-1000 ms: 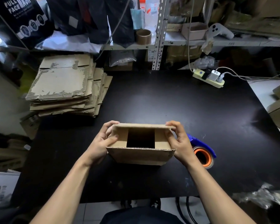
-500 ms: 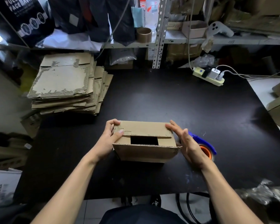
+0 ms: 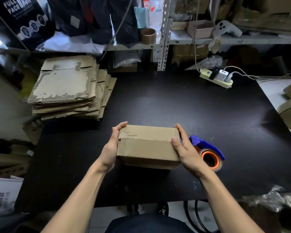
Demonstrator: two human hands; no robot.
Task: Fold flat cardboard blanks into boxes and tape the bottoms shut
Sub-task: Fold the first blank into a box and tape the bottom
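Holding the cardboard box from both sides, the left hand and the right hand press its short ends with fairly straight fingers, the right thumb lying on the top flap. Its flaps are folded shut, meeting in a seam. It sits on the black table, just beside the blue tape dispenser. Flat cardboard blanks are stacked far left.
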